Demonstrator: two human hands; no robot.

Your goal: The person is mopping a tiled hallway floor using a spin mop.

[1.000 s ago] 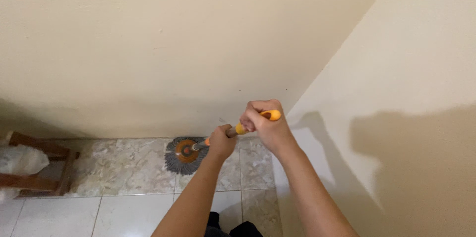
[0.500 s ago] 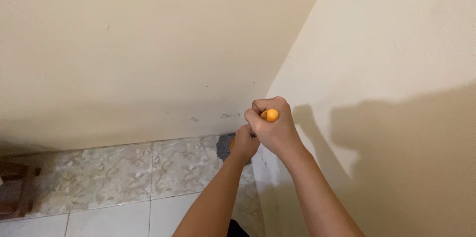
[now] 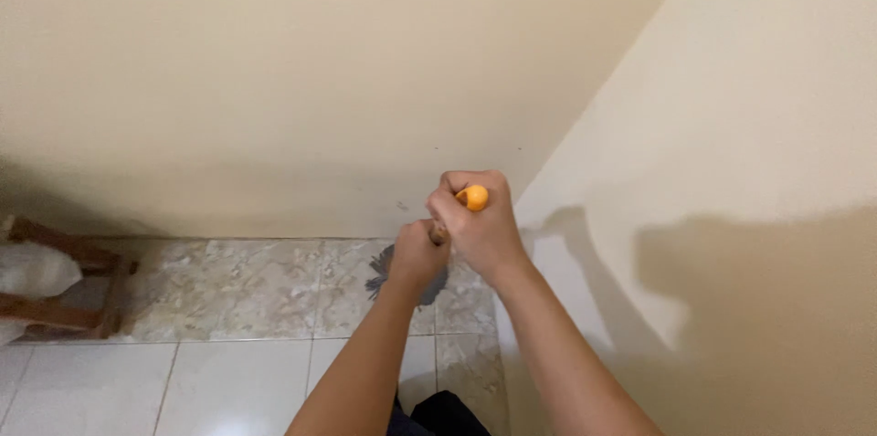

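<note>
As a person stood facing a room corner, the right hand (image 3: 480, 231) wrapped tight around the orange-capped top of a mop handle (image 3: 471, 198) and the left hand (image 3: 416, 258) clenched it lower. The grey string mop head (image 3: 382, 270), at the hands' seven o'clock, lay on marbled floor tiles (image 3: 265, 290); likely light, stiff-shafted, floppy-ended, best gripped high.

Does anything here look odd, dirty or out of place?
Only small things. The wall has a few dark scuff marks low down near the corner, just above the floor. Otherwise both hands, left hand and right hand, grip the mop handle normally, with the grey mop head flat on the tiles.
</note>
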